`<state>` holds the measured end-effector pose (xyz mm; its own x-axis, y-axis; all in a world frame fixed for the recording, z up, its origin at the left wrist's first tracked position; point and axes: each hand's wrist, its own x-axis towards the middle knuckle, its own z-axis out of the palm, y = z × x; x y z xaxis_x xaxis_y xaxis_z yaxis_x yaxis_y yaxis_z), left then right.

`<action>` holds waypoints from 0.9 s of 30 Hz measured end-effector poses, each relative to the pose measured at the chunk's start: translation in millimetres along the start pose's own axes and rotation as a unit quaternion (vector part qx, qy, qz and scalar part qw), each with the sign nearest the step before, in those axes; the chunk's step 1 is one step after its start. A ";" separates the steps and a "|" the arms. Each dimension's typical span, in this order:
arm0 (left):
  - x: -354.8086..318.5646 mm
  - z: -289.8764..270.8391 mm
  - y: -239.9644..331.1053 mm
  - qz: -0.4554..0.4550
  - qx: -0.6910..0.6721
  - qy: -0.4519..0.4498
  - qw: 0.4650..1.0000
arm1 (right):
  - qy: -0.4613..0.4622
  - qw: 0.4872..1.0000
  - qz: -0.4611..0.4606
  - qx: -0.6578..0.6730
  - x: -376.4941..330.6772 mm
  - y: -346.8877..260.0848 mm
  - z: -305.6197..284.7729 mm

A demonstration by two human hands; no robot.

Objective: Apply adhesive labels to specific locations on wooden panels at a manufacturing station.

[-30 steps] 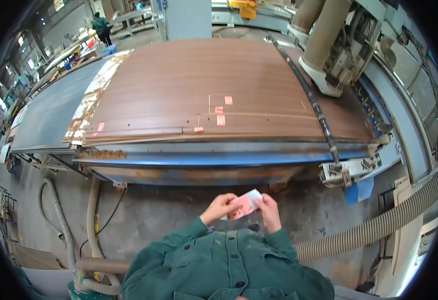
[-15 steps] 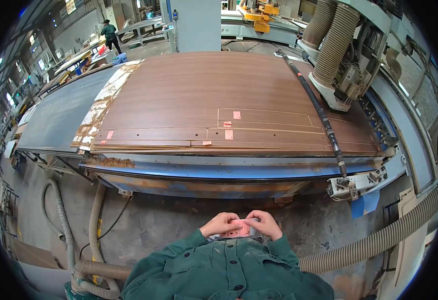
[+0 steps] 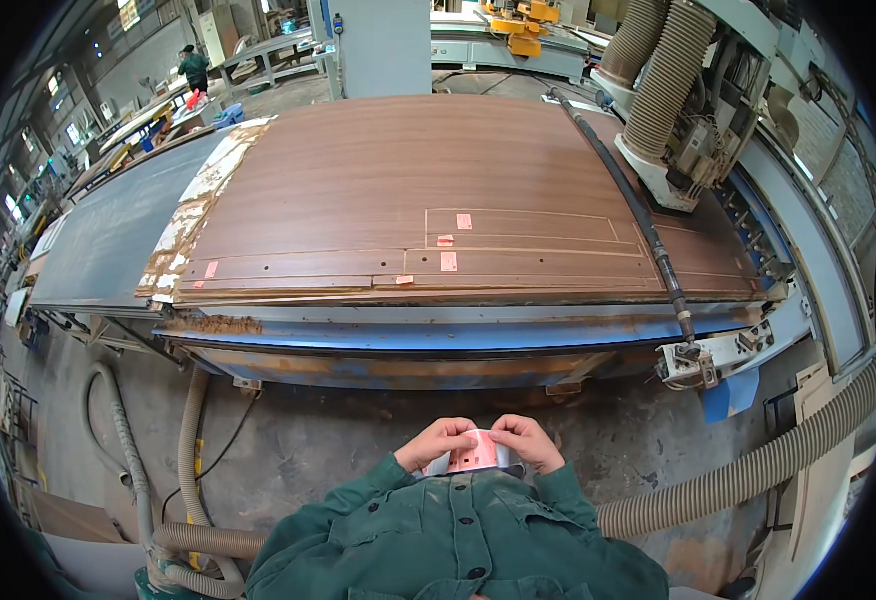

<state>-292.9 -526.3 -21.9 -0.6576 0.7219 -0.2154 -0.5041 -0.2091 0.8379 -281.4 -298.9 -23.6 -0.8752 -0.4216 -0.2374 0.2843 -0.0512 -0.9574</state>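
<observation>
Close in front of my body, a strip of pink labels on white backing (image 3: pixel 472 458) is stretched between both hands. My left hand (image 3: pixel 436 444) pinches its left side between thumb and fingers. At the strip's upper right, my right hand (image 3: pixel 528 443) is closed on the edge with thumb and fingertips. Beyond them lies a large brown wood-grain panel (image 3: pixel 378 160) on a machine bed, with cut outlines and small holes along its near side. Several pink labels are stuck there, among them a square label (image 3: pixel 449 262) and one farther back (image 3: pixel 464 222).
A black bar (image 3: pixel 623 185) crosses the panel's right side, beside a machine head with ribbed hoses (image 3: pixel 665 105). A blue-edged bed rail (image 3: pixel 438 336) runs along the front. Thick hoses (image 3: pixel 748 490) lie at lower right and lower left. Far left, a person (image 3: pixel 194 70) stands among benches.
More of the label strip and its white backing shows between my hands, which have shifted slightly upward. The whole view has drifted a little, moving the panel slightly left and up.
</observation>
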 end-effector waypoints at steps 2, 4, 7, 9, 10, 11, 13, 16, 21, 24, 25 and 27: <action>1.3 3.0 -0.7 0.005 -0.029 0.010 1.000 | -0.002 0.998 0.041 0.049 -0.2 0.6 4.7; 2.1 4.1 -2.4 0.004 -0.063 0.013 0.998 | -0.015 0.997 0.001 0.075 -0.9 -0.7 9.8; 2.5 3.7 -5.4 0.016 -0.099 0.013 0.995 | -0.017 0.994 -0.032 0.104 -3.3 -5.3 14.4; 2.8 3.7 -7.2 0.010 -0.113 0.013 0.993 | -0.002 0.992 -0.048 0.119 -5.2 -8.4 13.9; 3.9 4.5 -7.9 0.011 -0.093 0.018 0.995 | -0.022 0.993 -0.051 0.108 -5.6 -9.8 12.5; 3.8 5.3 -8.6 -0.003 -0.076 0.023 0.997 | -0.038 0.993 -0.053 0.096 -6.8 -10.6 10.7; 4.7 7.0 -9.2 -0.010 -0.053 0.021 0.998 | -0.060 0.992 -0.056 0.092 -7.4 -10.4 7.3; 4.5 9.3 -9.3 -0.012 -0.035 0.023 0.999 | -0.052 0.993 -0.051 0.090 -9.5 -7.5 4.3; 3.9 7.9 -10.5 -0.021 -0.027 0.008 0.999 | -0.076 0.993 -0.053 0.071 -14.9 -6.4 3.5; 5.5 7.6 -14.1 -0.032 -0.029 -0.001 0.999 | -0.086 0.992 -0.050 0.071 -17.5 -9.9 2.0; 5.4 7.7 -15.4 -0.026 -0.030 0.012 0.999 | -0.097 0.992 -0.042 0.072 -18.4 -11.1 2.0; 5.9 8.2 -17.9 -0.037 -0.035 -0.005 0.999 | -0.116 0.990 -0.036 0.067 -19.5 -12.3 2.0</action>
<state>-283.3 -512.9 -34.1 -0.6114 0.7441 -0.2692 -0.5893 -0.2011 0.7825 -267.0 -291.8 -6.9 -0.7856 -0.6090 -0.1097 0.2868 -0.2012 -0.9366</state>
